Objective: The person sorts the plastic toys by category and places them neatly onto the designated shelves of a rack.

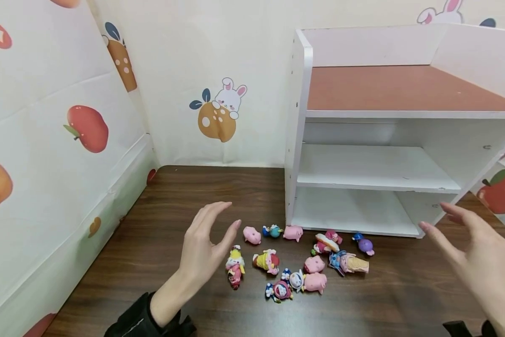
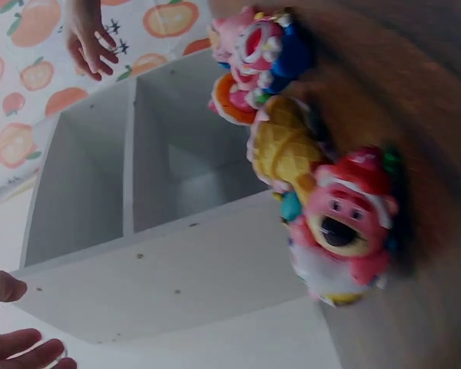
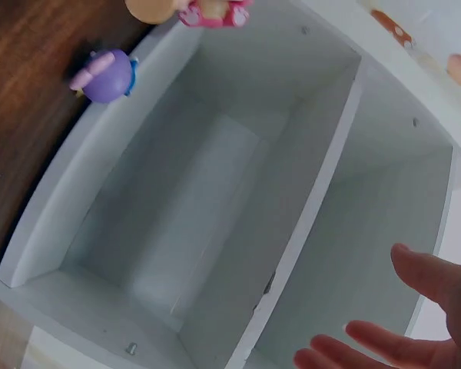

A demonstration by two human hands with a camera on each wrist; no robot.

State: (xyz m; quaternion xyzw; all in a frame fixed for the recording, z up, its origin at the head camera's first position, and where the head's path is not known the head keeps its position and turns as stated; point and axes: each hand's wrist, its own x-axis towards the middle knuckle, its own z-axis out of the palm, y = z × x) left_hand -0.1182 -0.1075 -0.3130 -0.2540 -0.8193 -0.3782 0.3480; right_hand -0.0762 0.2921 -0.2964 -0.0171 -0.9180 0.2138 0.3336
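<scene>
Left hand (image 1: 201, 252) hovered, fingers loosely extended, thumb apart, holding nothing; right hand (image 1: 481, 255) likewise empty. At left hand's 4 o'clock: red-hatted bear figurine (image 1: 235, 277), lying down, probably unsteady upright. At right hand's 9 o'clock: purple figurine (image 1: 365, 247). Between hands: pink pigs (image 1: 315, 283) and other figurines, scattered on brown table (image 1: 218, 309), seemingly for easy reach. At right hand's 10 o'clock: white shelf unit (image 1: 374, 166), front facing person, presumably for access.

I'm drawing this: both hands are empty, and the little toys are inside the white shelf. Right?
Not quite: the head view shows the little toys on the brown table, outside the white shelf. The left hand and right hand are indeed empty.
</scene>
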